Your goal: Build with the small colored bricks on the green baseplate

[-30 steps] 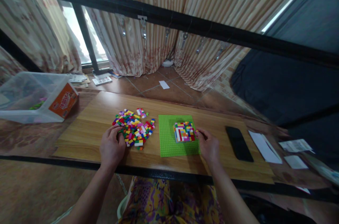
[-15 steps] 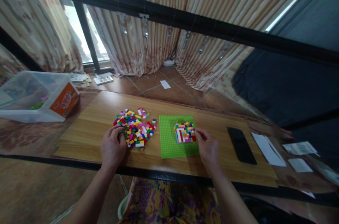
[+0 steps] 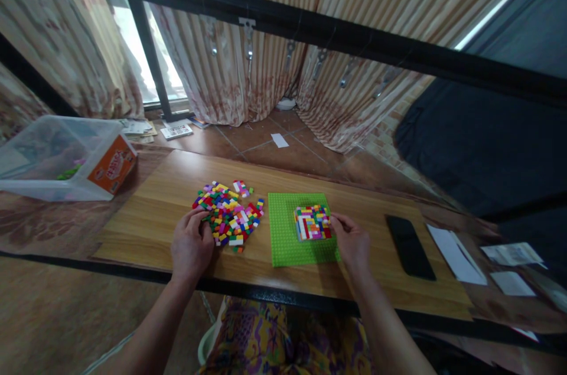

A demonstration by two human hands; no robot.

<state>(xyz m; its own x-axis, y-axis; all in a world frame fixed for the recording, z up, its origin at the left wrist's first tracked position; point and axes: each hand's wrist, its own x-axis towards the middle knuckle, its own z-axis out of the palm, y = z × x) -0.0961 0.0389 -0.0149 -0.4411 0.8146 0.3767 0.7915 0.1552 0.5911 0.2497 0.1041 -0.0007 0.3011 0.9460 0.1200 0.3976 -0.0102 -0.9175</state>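
Observation:
A compact block of multicoloured toy bricks (image 3: 312, 222) stands on a green studded baseplate (image 3: 282, 239). At the block's right side is my right hand (image 3: 353, 243), its thumb and forefinger pinched against the edge; whether a separate small brick sits between them cannot be made out. To the left lies a loose heap of small toy bricks (image 3: 233, 215) in many colours. My left hand (image 3: 191, 242) rests at the heap's left edge with curled fingers. Its fingertips are partly hidden among the bricks, so anything in them does not show.
Right of the baseplate lies a black phone (image 3: 410, 246), with white paper (image 3: 456, 254) beyond it. A clear plastic bin (image 3: 57, 186) with an orange label stands at the far left. The wooden board (image 3: 146, 215) carries the bricks, baseplate and phone. A dark metal bar (image 3: 283, 26) crosses above.
The view has shifted slightly, so the table things sit a little further right in the picture. Both hands keep nearly the same places by the heap and the block.

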